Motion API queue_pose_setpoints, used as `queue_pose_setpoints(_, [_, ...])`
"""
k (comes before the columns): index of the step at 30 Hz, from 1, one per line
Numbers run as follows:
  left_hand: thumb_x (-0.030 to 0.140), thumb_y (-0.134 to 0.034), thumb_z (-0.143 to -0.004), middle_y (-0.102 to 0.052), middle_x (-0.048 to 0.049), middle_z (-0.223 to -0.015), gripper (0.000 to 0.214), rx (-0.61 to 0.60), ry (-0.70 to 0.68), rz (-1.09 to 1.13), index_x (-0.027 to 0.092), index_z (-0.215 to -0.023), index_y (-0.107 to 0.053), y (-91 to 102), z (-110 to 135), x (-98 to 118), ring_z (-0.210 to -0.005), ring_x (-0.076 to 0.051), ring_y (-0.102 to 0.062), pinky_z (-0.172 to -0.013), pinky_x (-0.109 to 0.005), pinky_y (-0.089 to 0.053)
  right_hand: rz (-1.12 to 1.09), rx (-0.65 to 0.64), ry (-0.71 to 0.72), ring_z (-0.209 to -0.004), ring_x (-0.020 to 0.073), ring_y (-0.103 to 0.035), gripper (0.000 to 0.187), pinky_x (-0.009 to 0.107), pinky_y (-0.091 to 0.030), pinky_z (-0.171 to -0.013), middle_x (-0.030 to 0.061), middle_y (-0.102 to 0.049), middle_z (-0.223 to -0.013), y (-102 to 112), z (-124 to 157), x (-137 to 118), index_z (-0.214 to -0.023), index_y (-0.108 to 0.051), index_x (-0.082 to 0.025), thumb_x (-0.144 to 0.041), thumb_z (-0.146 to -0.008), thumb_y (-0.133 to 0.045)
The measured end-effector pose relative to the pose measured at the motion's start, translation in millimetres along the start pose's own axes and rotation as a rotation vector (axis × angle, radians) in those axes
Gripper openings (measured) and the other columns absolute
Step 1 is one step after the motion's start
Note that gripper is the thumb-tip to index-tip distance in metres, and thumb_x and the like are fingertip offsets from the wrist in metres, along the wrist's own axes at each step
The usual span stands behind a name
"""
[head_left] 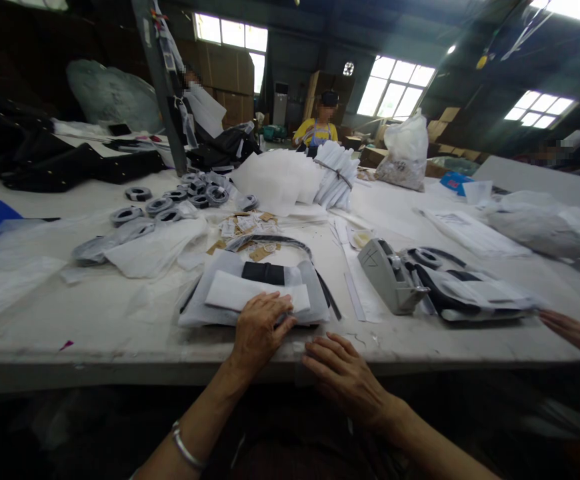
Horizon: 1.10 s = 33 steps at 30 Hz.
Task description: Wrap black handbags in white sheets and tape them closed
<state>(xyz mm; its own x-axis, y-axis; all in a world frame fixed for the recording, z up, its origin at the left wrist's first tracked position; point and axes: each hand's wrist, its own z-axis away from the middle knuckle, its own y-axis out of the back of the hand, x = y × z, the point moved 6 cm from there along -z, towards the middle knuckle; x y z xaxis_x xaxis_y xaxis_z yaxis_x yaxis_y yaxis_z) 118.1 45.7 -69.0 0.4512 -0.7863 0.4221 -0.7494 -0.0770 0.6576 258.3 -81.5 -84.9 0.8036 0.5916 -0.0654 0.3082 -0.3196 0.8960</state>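
In front of me lies a black bag wrapped in thin white sheet material, with a folded white pad on top. Its dark strap loops behind it onto the table. My left hand rests across the pad's front edge, fingers stretched out and thumb to the right. At the table's edge, just right of the bag, my right hand lies with its fingers extended, by a small clear strip that looks like tape. Whether it touches the strip is hard to tell.
A grey tape dispenser stands to the right, beside another wrapped black bag near a co-worker's hand. Coiled straps, paper tags and stacked white sheets lie farther back. Another person is behind the table.
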Motion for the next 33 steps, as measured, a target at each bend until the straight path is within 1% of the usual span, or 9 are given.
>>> queue_pose_setpoints(7, [0.027,-0.068,-0.086,-0.072,-0.0036,-0.114,0.02,0.021,-0.019,-0.015,0.023,-0.106,-0.067,0.2,0.5,1.8,-0.112,-0.024,-0.064,-0.104,-0.046,-0.046,-0.136,0.201,0.023,-0.104,0.0203,-0.066,0.022,0.043,-0.049,-0.1,0.0053,-0.075,-0.1,-6.9,-20.9,0.1,-0.106,-0.066,-0.021,-0.011,-0.094,-0.05])
queue_pose_setpoints(13, [0.026,-0.068,-0.086,-0.071,-0.0027,-0.117,0.021,0.022,-0.008,-0.003,0.023,-0.107,-0.066,-0.6,0.4,1.7,-0.114,-0.024,-0.063,-0.104,-0.047,-0.044,-0.306,0.159,0.015,-0.091,0.0171,-0.07,0.02,0.042,-0.046,-0.106,0.0021,-0.073,-0.077,-16.6,-12.2,-29.0,-0.093,-0.063,-0.019,-0.008,-0.095,-0.046])
queue_pose_setpoints(16, [0.027,-0.067,-0.087,-0.071,-0.0031,-0.117,0.021,0.021,-0.01,-0.005,0.023,-0.108,-0.066,-0.7,0.6,1.3,-0.114,-0.024,-0.063,-0.104,-0.047,-0.045,-0.314,0.193,-0.009,-0.089,0.0177,-0.07,0.019,0.042,-0.049,-0.102,0.0023,-0.074,-0.081,-9.8,-6.4,-31.3,-0.099,-0.063,-0.02,-0.009,-0.093,-0.049])
queue_pose_setpoints(19, [0.029,-0.066,-0.088,-0.071,-0.0041,-0.117,0.022,0.011,-0.01,-0.007,0.023,-0.109,-0.066,-1.2,0.5,1.0,-0.115,-0.024,-0.062,-0.104,-0.047,-0.045,-0.269,0.243,-0.109,-0.09,0.0187,-0.07,0.021,0.042,-0.052,-0.095,0.0022,-0.074,-0.086,4.0,-3.1,-13.4,-0.105,-0.064,-0.023,-0.01,-0.091,-0.054])
queue_pose_setpoints(21, [0.029,-0.066,-0.088,-0.071,-0.0043,-0.117,0.022,0.008,0.0,-0.003,0.024,-0.109,-0.066,-1.6,0.4,0.2,-0.115,-0.024,-0.062,-0.105,-0.046,-0.045,-0.197,0.188,-0.124,-0.099,0.0207,-0.068,0.026,0.043,-0.052,-0.097,0.0044,-0.074,-0.096,6.4,-1.6,-2.1,-0.113,-0.063,-0.023,-0.012,-0.091,-0.055])
queue_pose_setpoints(24, [0.029,-0.066,-0.088,-0.071,-0.0032,-0.117,0.022,0.015,0.017,0.008,0.024,-0.109,-0.066,-2.3,0.5,-1.2,-0.115,-0.024,-0.062,-0.105,-0.046,-0.043,-0.057,0.009,-0.064,-0.121,0.0247,-0.058,0.038,0.05,-0.044,-0.107,0.0086,-0.068,-0.122,-5.9,2.8,5.6,-0.129,-0.058,-0.023,-0.014,-0.093,-0.051])
queue_pose_setpoints(26, [0.028,-0.067,-0.088,-0.071,-0.0024,-0.117,0.021,0.018,0.022,0.013,0.025,-0.109,-0.065,-2.8,0.6,-1.8,-0.115,-0.023,-0.062,-0.105,-0.046,-0.043,0.009,-0.058,-0.037,-0.129,0.0257,-0.051,0.042,0.053,-0.038,-0.112,0.009,-0.062,-0.132,-16.6,6.8,7.6,-0.135,-0.054,-0.024,-0.015,-0.095,-0.047])
queue_pose_setpoints(29, [0.028,-0.066,-0.088,-0.071,-0.002,-0.118,0.021,0.017,0.018,0.011,0.025,-0.109,-0.066,-3.1,0.8,-1.8,-0.114,-0.023,-0.062,-0.105,-0.046,-0.043,0.016,-0.071,-0.049,-0.129,0.0264,-0.05,0.042,0.054,-0.037,-0.113,0.0099,-0.061,-0.133,-26.5,8.8,8.9,-0.137,-0.052,-0.022,-0.017,-0.096,-0.046])
queue_pose_setpoints(33, [0.028,-0.066,-0.088,-0.071,-0.0022,-0.117,0.022,0.031,0.004,0.0,0.024,-0.109,-0.065,-1.4,0.7,-0.2,-0.114,-0.024,-0.063,-0.104,-0.046,-0.044,-0.033,-0.038,-0.036,-0.12,0.0261,-0.057,0.036,0.054,-0.042,-0.108,0.0107,-0.065,-0.124,-26.2,2.2,7.3,-0.132,-0.056,-0.021,-0.02,-0.097,-0.046])
